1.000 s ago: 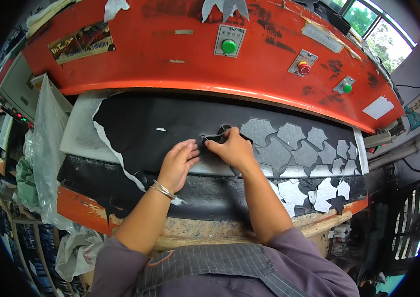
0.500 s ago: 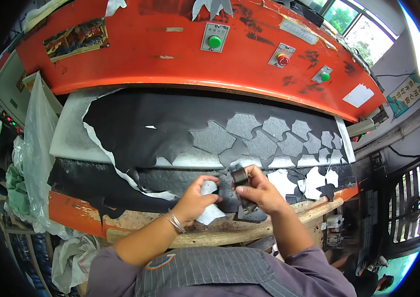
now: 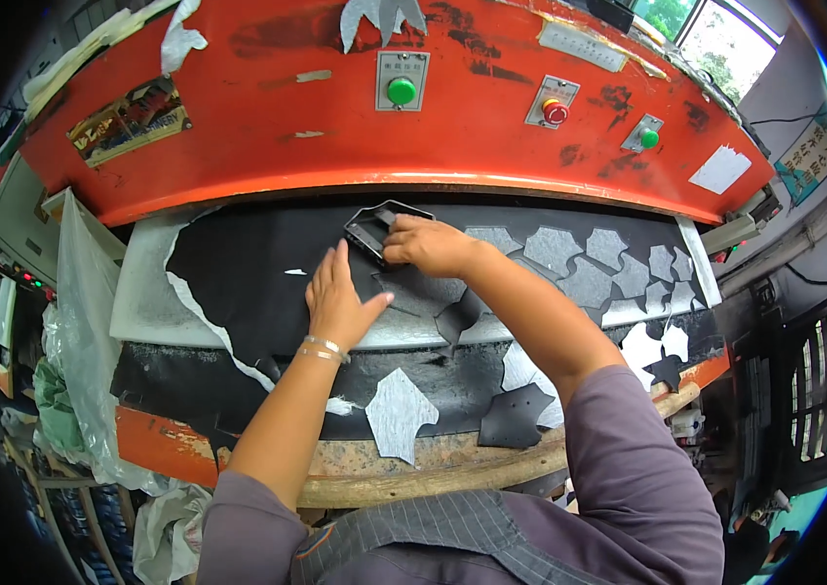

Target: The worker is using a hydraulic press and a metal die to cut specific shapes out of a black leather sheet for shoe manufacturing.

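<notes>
A dark metal cutting die (image 3: pixel 366 241) with a thin-walled outline sits on the black leather-like sheet (image 3: pixel 238 249), just below the press's front. My right hand (image 3: pixel 428 246) grips the die, its arm reaching over the cut-out gaps (image 3: pixel 555 249), where grey board shows. To the left and nearer, my left hand (image 3: pixel 340 300) lies with fingers spread at the sheet's near edge, holding nothing. A pale, pointed cut piece (image 3: pixel 399 414) lies on the front ledge. Right of it is a black cut piece (image 3: pixel 514 417) with small holes.
Across the back runs the red press beam (image 3: pixel 267 136), with green buttons (image 3: pixel 402 92) and a red stop button (image 3: pixel 556 112). A wooden rail (image 3: pixel 472 473) borders the front. Clear plastic sheeting (image 3: pixel 87 322) hangs at left. More pale cut pieces (image 3: pixel 639 349) lie at right.
My right hand has carried the die away from the front ledge, up and left onto the sheet. My left hand has let go of the pale piece and moved forward, fingers spread.
</notes>
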### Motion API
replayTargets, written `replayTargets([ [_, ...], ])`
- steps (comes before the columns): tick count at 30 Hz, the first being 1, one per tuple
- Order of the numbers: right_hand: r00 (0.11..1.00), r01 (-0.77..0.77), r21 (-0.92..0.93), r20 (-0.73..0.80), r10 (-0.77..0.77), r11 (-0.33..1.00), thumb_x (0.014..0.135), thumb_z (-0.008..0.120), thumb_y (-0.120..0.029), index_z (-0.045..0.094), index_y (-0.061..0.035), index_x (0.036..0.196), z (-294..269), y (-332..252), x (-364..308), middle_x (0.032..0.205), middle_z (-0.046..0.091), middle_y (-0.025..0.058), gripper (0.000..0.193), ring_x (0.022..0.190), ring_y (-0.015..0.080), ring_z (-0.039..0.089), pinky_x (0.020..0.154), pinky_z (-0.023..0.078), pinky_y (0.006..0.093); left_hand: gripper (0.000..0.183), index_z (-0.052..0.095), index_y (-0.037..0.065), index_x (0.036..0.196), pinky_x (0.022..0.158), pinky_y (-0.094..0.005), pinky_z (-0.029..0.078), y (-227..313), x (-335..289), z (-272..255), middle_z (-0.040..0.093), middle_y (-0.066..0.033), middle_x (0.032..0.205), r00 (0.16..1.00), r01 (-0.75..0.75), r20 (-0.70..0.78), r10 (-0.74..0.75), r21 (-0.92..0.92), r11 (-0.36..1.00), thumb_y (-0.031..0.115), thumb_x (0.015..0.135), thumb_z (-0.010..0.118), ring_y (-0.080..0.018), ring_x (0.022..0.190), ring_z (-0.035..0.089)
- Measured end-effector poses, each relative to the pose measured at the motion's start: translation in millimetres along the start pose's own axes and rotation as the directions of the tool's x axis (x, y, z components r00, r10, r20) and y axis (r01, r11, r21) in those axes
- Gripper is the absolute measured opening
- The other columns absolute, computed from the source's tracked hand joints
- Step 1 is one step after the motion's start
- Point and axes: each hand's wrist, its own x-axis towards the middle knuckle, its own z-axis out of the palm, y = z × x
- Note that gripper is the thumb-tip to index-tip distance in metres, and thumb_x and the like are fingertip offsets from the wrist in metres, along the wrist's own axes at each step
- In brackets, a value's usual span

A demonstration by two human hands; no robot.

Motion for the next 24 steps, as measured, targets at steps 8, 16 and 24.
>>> replayTargets([
  [8, 0.553, -0.655, 0.262, -0.474, 0.686, 0.709, 0.079, 0.071, -0.022, 0.057, -0.0107, 0.123, 35.0, -1.1, -51.5, 0.127, 0.056, 0.0148, 0.047, 0.121, 0.0333, 0.048, 0.103, 0.033, 0.0437, 0.119, 0.014, -0.002, 0.147, 0.11, -0.0472, 0.022, 10.7, 46.1, 19.0, 0.034, -0.0268, 0.144, 0.995, 0.062, -0.091, -0.047, 0.173, 0.983, 0.049, 0.063, 0.081, -0.036, 0.137, 0.029],
  [16, 0.583, -0.618, 0.221, -0.516, 0.628, 0.755, 0.084, 0.066, -0.026, 0.064, -0.0137, 0.117, 39.7, 0.2, -36.3, 0.121, 0.061, 0.0158, 0.035, 0.116, 0.0314, 0.054, 0.101, 0.035, 0.043, 0.118, 0.017, -0.007, 0.145, 0.108, -0.0477, 0.024, 3.3, 50.1, 16.7, 0.039, -0.0281, 0.14, 0.985, 0.075, -0.167, -0.034, 0.244, 0.967, 0.051, 0.063, 0.08, -0.0368, 0.134, 0.034],
  [24, 0.561, -0.632, 0.254, -0.502, 0.658, 0.732, 0.084, 0.067, -0.024, 0.064, -0.0121, 0.119, 31.6, -11.8, -49.9, 0.121, 0.061, 0.0167, 0.037, 0.117, 0.0291, 0.054, 0.101, 0.037, 0.0415, 0.124, 0.006, -0.005, 0.147, 0.112, -0.0453, 0.019, 15.3, 45.0, 8.1, 0.031, -0.0297, 0.145, 0.993, 0.108, -0.063, -0.099, 0.168, 0.98, 0.049, 0.064, 0.081, -0.0366, 0.139, 0.027],
])
